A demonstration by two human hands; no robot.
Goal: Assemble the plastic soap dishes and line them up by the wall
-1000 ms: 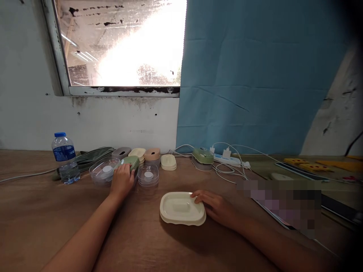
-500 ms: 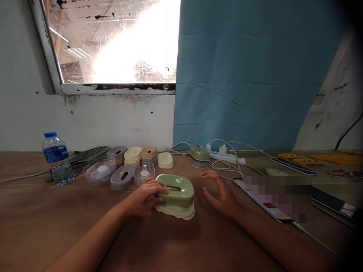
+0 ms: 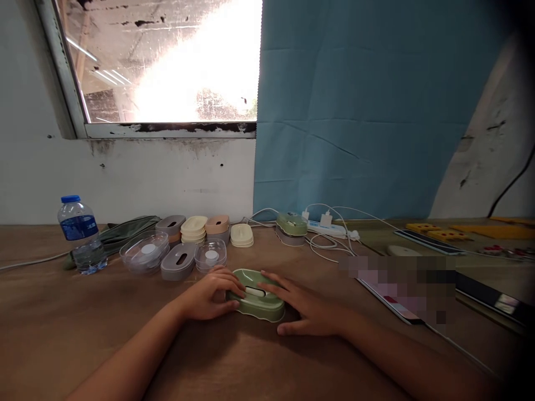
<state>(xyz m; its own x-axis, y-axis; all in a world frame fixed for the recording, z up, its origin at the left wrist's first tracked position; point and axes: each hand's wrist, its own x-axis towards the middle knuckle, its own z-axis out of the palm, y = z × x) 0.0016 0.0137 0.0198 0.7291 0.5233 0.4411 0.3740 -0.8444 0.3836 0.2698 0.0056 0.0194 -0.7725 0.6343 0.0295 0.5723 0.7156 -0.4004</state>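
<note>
A green oval plastic cover (image 3: 254, 307) with a long slot in its top sits low on the brown table in front of me. Something cream-coloured shows through the slot, and a thin pale wavy edge runs along its bottom. My left hand (image 3: 211, 292) grips the cover's left end, fingers on top and thumb against the near side. At the right end, my right hand (image 3: 311, 306) lays its fingers over the top while its thumb reaches down by the near right corner. The far side of the cover is partly hidden by the fingers.
Behind stand grey slotted boxes (image 3: 179, 262), clear trays (image 3: 145, 253), stacked cream lids (image 3: 242, 235) and another green-and-grey box (image 3: 291, 228). A water bottle (image 3: 81, 234) is at left. White cables, a power strip (image 3: 328, 228) and a phone (image 3: 388, 303) lie right.
The green cover has come down over the cream piece, which now shows mostly through the slot. My right hand has moved left from the air onto the cover's right end.
</note>
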